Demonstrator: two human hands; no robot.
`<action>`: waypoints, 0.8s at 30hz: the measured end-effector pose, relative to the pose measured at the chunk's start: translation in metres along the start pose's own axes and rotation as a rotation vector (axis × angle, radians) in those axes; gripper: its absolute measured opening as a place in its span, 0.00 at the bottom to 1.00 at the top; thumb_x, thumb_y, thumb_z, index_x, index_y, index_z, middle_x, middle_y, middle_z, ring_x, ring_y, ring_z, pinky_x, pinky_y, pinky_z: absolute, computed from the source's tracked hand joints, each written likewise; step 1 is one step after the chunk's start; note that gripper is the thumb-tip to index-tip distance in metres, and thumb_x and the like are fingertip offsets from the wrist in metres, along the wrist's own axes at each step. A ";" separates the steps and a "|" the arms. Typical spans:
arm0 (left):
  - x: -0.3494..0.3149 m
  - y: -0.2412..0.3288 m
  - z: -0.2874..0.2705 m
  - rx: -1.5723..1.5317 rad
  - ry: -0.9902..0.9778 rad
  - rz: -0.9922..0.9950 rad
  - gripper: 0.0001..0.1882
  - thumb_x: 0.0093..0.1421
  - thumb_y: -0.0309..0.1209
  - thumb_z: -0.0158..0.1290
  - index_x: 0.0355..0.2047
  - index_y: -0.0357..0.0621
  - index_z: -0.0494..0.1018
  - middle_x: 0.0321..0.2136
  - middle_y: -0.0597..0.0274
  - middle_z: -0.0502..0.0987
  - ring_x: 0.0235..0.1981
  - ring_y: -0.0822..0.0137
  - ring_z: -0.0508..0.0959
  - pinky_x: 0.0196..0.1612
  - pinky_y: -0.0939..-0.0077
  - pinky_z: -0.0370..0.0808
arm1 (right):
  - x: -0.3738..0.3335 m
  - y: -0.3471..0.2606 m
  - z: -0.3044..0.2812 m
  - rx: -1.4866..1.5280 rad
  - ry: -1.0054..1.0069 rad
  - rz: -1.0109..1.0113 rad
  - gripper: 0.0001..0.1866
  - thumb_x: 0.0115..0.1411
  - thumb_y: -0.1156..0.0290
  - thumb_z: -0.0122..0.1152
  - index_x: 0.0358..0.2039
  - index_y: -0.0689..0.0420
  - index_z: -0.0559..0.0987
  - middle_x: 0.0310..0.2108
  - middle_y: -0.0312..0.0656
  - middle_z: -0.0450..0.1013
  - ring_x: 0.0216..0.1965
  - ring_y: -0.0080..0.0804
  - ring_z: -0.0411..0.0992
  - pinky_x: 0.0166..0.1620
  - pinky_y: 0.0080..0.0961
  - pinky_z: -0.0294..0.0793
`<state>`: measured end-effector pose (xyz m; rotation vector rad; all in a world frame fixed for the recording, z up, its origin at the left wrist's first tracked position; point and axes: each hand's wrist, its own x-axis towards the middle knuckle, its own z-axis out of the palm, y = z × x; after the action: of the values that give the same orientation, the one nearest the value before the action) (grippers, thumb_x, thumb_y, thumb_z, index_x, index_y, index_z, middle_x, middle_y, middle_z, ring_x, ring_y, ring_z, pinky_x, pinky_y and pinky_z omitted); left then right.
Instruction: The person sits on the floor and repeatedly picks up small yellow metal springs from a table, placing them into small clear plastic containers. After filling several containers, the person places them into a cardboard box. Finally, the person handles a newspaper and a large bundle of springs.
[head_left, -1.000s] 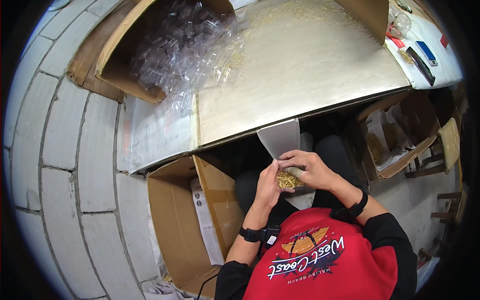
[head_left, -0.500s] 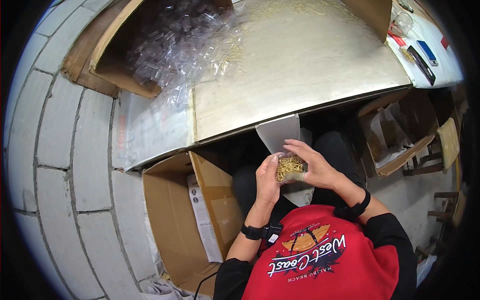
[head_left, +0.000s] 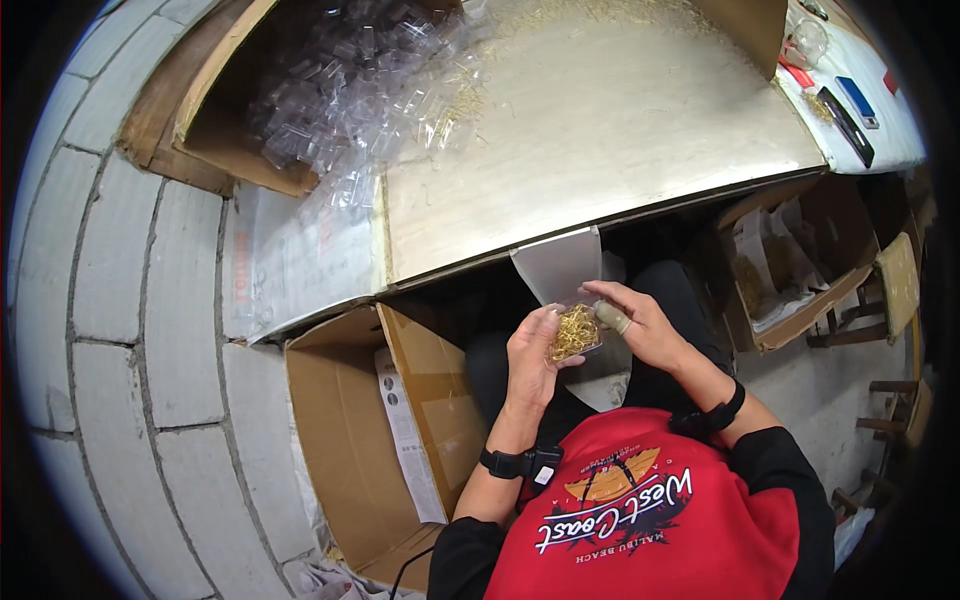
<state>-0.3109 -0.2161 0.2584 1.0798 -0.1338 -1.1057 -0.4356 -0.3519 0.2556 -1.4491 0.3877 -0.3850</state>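
Note:
A small clear plastic box (head_left: 590, 349) packed with thin gold-coloured metal pieces (head_left: 573, 331) is held over my lap, just in front of the table's near edge. My left hand (head_left: 530, 355) grips its left side, thumb on top and fingers reaching beneath. At the upper right side of the box is my right hand (head_left: 650, 330), its thumb and fingers closed on that edge. A beige wrap (head_left: 612, 317) covers the right thumb. The exact kind of the gold pieces is too small to make out.
The table (head_left: 620, 130) carries a heap of clear plastic boxes (head_left: 350, 100) at far left and scattered gold pieces. An open cardboard box (head_left: 345, 450) stands left of my legs; another carton (head_left: 800, 290) with paper and gold pieces sits at right. A white flap (head_left: 558, 265) hangs from the table edge.
The plastic box has tilted between my hands, and more of the gold pieces shows. My right hand has shifted slightly right, with its fingers drawn in from over the box to its edge.

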 end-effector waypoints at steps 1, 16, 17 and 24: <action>0.001 -0.001 0.001 0.026 0.007 -0.003 0.15 0.63 0.35 0.48 0.46 0.37 0.67 0.38 0.55 0.76 0.32 0.65 0.81 0.24 0.74 0.82 | 0.001 0.005 -0.001 0.018 -0.004 0.041 0.20 0.62 0.73 0.50 0.54 0.63 0.68 0.48 0.45 0.70 0.46 0.29 0.70 0.49 0.23 0.69; 0.005 -0.003 0.000 -0.004 -0.018 -0.045 0.21 0.67 0.43 0.37 0.46 0.36 0.66 0.38 0.55 0.75 0.33 0.66 0.80 0.24 0.74 0.82 | 0.018 -0.008 -0.001 -0.540 0.023 -0.278 0.18 0.58 0.73 0.53 0.50 0.57 0.72 0.51 0.50 0.68 0.51 0.43 0.68 0.52 0.30 0.68; 0.005 -0.002 0.000 0.009 -0.035 -0.048 0.21 0.67 0.43 0.37 0.46 0.36 0.66 0.37 0.54 0.75 0.33 0.65 0.80 0.23 0.73 0.82 | 0.019 -0.014 0.004 -0.474 0.035 -0.261 0.16 0.55 0.76 0.56 0.46 0.58 0.75 0.48 0.50 0.70 0.50 0.46 0.69 0.51 0.31 0.70; 0.008 0.007 0.002 0.074 -0.079 -0.044 0.22 0.67 0.44 0.36 0.46 0.36 0.66 0.36 0.57 0.75 0.32 0.68 0.80 0.24 0.75 0.82 | 0.020 -0.005 0.008 -0.465 0.023 -0.397 0.18 0.50 0.80 0.56 0.43 0.57 0.77 0.47 0.48 0.71 0.47 0.43 0.72 0.49 0.32 0.72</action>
<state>-0.3034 -0.2228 0.2617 1.1099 -0.2158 -1.1913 -0.4150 -0.3551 0.2610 -1.9861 0.2102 -0.6613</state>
